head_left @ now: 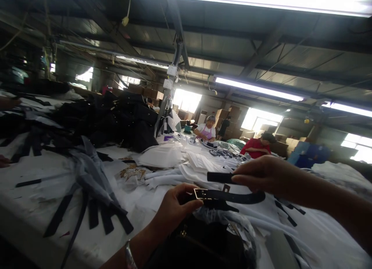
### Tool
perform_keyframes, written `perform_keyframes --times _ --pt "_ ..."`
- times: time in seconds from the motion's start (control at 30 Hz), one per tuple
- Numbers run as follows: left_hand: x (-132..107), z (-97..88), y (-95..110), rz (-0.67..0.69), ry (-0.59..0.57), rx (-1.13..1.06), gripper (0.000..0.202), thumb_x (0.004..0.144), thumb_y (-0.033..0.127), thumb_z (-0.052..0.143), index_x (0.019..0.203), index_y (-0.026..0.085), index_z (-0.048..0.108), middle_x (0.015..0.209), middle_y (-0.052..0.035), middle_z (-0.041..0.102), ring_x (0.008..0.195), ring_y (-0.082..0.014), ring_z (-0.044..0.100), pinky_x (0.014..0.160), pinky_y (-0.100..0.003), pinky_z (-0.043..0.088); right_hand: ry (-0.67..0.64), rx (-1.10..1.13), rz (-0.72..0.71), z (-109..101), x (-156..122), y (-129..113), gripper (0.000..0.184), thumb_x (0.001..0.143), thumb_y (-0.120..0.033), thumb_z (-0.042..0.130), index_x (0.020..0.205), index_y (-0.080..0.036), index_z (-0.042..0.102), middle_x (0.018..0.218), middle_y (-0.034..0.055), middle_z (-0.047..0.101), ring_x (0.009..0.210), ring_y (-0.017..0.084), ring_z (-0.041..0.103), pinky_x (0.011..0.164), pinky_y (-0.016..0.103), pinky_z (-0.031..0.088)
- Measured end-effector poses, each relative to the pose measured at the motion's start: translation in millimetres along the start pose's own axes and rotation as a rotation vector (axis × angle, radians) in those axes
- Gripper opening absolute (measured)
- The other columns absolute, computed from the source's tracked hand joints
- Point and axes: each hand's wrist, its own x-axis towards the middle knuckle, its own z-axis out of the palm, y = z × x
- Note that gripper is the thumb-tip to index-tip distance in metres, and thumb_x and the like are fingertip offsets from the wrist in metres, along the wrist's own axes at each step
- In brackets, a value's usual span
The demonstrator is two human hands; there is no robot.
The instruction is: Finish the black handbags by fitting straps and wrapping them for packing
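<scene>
Near the lower middle, my left hand (174,205) is closed, thumb and fingers pinching the metal buckle (200,194) of a black strap (235,196). From the buckle the strap runs right, its rounded bend lying below my right hand (258,174). That hand is closed on a flat black strap end (219,178), which points left above the buckle. Whether both pieces are one strap is hidden by my fingers. Below my hands sits a dark bag (203,242) with a small gold fitting and crumpled clear plastic (247,230) along its edge.
Wrapped black straps (95,183) lie fanned out at left. A tall heap of black bags (116,118) stands behind them. White sheets (162,156) cover the table's middle. Two people, one in a purple apron (206,132), one in a red top (255,147), work across the table.
</scene>
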Motion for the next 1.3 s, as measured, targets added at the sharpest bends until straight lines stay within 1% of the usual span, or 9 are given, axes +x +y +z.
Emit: perform_keyframes --times 0.13,0.4,0.53,0.63,0.87,1.07,1.17,1.23,1.3 --pt "-3 3.0 2 0.035 -0.01 0.037 0.032 0.079 0.034 0.079 0.105 0.018 0.071 0.107 -0.0071 0.074 0.101 -0.0248 0.067 0.09 -0.033 0.051 -0.039 -0.156 0.055 21 4 6 0.041 0.089 -0.051 0.057 0.064 -0.019 0.068 0.052 -0.0023 0.056 0.048 0.011 0.044 0.046 0.024 0.029" --pt "-7 9.2 2 0.011 -0.03 0.102 0.033 0.073 0.031 0.083 0.102 0.019 0.073 0.096 -0.0044 0.075 0.088 -0.0225 0.069 0.078 -0.029 0.052 -0.189 -0.093 -0.004 54 19 2 0.042 0.09 -0.046 0.052 0.062 -0.018 0.066 0.052 -0.0037 0.053 0.049 0.01 0.042 0.049 0.024 0.03" --pt "-10 13.4 6 0.036 -0.054 0.157 0.03 0.071 0.029 0.085 0.099 0.021 0.076 0.092 -0.0027 0.076 0.087 -0.0223 0.069 0.077 -0.029 0.052 -0.101 -0.266 -0.08 72 28 -8 0.037 0.087 -0.045 0.056 0.062 -0.02 0.068 0.051 -0.0041 0.051 0.048 0.01 0.036 0.047 0.025 0.025" --pt "-11 9.8 9 -0.01 0.003 0.171 0.031 0.073 0.026 0.083 0.102 0.022 0.075 0.097 -0.0027 0.076 0.091 -0.0233 0.069 0.081 -0.03 0.053 -0.045 -0.357 -0.088 67 30 -8 0.035 0.087 -0.045 0.057 0.064 -0.021 0.07 0.051 -0.0033 0.054 0.047 0.01 0.035 0.047 0.026 0.023" --pt "-8 -1.6 3 -0.014 0.011 0.119 0.03 0.078 0.032 0.08 0.104 0.02 0.072 0.106 -0.0054 0.074 0.101 -0.0249 0.068 0.091 -0.033 0.053 -0.168 -0.155 0.071 37 22 9 0.035 0.089 -0.043 0.055 0.071 -0.02 0.073 0.06 -0.0009 0.066 0.053 0.012 0.053 0.05 0.023 0.035" --pt "-9 7.5 6 -0.014 -0.039 0.161 0.032 0.075 0.032 0.083 0.104 0.023 0.073 0.1 -0.0027 0.076 0.096 -0.0239 0.07 0.086 -0.03 0.054 -0.242 -0.086 -0.038 53 26 12 0.039 0.092 -0.045 0.053 0.068 -0.019 0.07 0.059 -0.002 0.064 0.052 0.011 0.05 0.051 0.022 0.035" --pt "-10 8.8 11 0.026 -0.051 0.233 0.029 0.077 0.031 0.081 0.104 0.025 0.075 0.1 -0.0018 0.077 0.096 -0.0237 0.07 0.086 -0.03 0.053 -0.156 -0.245 -0.085 65 29 4 0.033 0.092 -0.046 0.056 0.075 -0.023 0.073 0.064 -0.0006 0.069 0.058 0.015 0.058 0.055 0.025 0.038" --pt "-9 6.4 12 0.04 -0.028 0.244 0.021 0.082 0.032 0.075 0.102 0.025 0.076 0.099 -0.0017 0.077 0.094 -0.0226 0.07 0.085 -0.029 0.052 -0.026 -0.384 -0.131 70 29 0 0.027 0.087 -0.049 0.064 0.093 -0.025 0.075 0.084 0.0028 0.075 0.076 0.023 0.067 0.067 0.032 0.044" --pt "-8 3.5 13 0.043 -0.008 0.241 0.015 0.088 0.032 0.069 0.096 0.022 0.076 0.095 -0.0018 0.077 0.089 -0.0208 0.07 0.081 -0.027 0.053 0.054 -0.434 -0.241 73 28 -2 0.047 0.076 -0.055 0.076 0.113 -0.027 0.07 0.108 0.0062 0.074 0.102 0.031 0.065 0.087 0.04 0.044"
